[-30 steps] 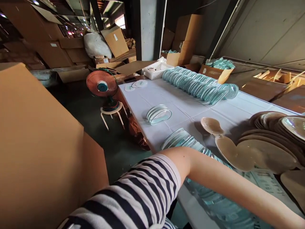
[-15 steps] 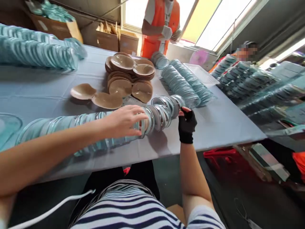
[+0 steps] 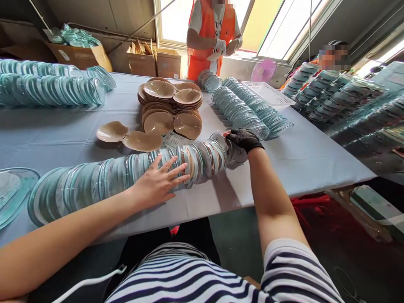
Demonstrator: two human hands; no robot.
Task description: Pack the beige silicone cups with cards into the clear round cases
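1. Since half a second ago, the left hand (image 3: 158, 183) has spread flat, fingers splayed, on the near side of the row of clear shells (image 3: 126, 172), gripping nothing.
2. That row lies along the near table (image 3: 299, 155) edge.
3. Beige cups (image 3: 172, 107) are stacked just beyond.
4. The gloved right hand (image 3: 243, 139) caps the row's right end, fingers curled over it.

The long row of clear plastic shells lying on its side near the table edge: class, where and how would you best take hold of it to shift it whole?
Probably at its two ends, pressing inward. The row of clear shells is loose pieces nested on edge, so only end pressure keeps them together. The right hand already caps the far end; the left hand rests flat on the middle.
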